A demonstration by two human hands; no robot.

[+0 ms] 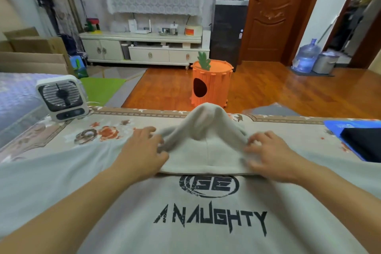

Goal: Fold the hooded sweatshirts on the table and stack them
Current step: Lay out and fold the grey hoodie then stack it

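Two hands at the hood (pixel 206 144) of a pale grey sweatshirt (pixel 206 212) lying flat on the bench (pixel 61 130): left hand (pixel 144 150) and right hand (pixel 268 154) each pinch a hood edge. Hood lies between them, tip pointing away, both equally near. Print reads "GE" and "A NAUGHTY".

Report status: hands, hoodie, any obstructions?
Left hand and right hand gripping hood edges. Grey hoodie flat, print up. Fan far left, clear.
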